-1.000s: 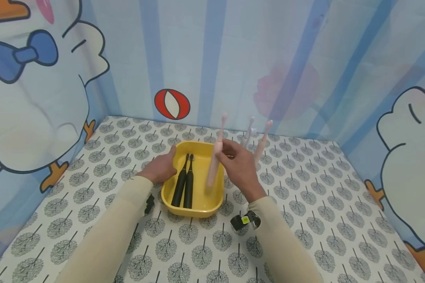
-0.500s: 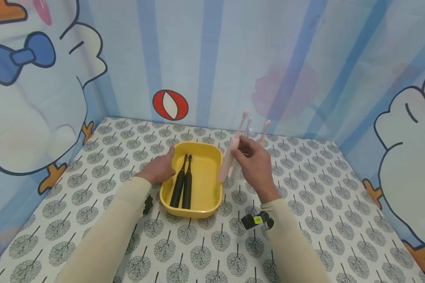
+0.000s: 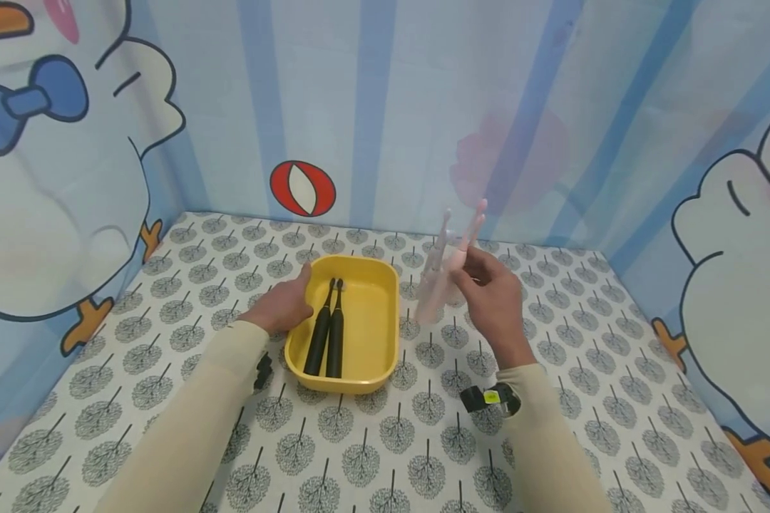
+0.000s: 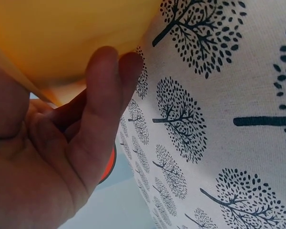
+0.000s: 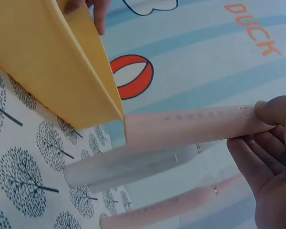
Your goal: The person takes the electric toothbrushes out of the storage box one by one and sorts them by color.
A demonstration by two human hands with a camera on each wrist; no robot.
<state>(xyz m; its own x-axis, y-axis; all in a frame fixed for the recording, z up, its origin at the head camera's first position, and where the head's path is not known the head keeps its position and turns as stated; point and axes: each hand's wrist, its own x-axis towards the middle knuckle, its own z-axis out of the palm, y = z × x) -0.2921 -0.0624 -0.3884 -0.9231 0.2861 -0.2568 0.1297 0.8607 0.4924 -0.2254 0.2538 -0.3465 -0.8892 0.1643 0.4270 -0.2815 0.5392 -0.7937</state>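
My right hand (image 3: 495,299) pinches a pink electric toothbrush (image 5: 181,126) between thumb and fingers. It is tilted, head up, and held in the air right of the yellow tub (image 3: 391,349). Beyond it, a pale grey-white electric toothbrush (image 5: 128,167) and a second pink electric toothbrush (image 5: 162,210) stand on the cloth; the held one partly hides them in the head view. My left hand (image 3: 282,305) grips the tub's left side, thumb at the rim and fingers against the outer wall. Two black electric toothbrushes (image 3: 336,342) lie side by side in the tub's left half.
A white cloth (image 3: 334,456) printed with grey trees covers the table. Behind and at both sides hangs a light blue striped curtain (image 3: 321,85) with duck figures and a red ball print.
My right hand has carried the pink toothbrush from above the tub rightwards, towards the standing toothbrushes. My left hand keeps its grip on the tub, and the black toothbrushes lie as before.
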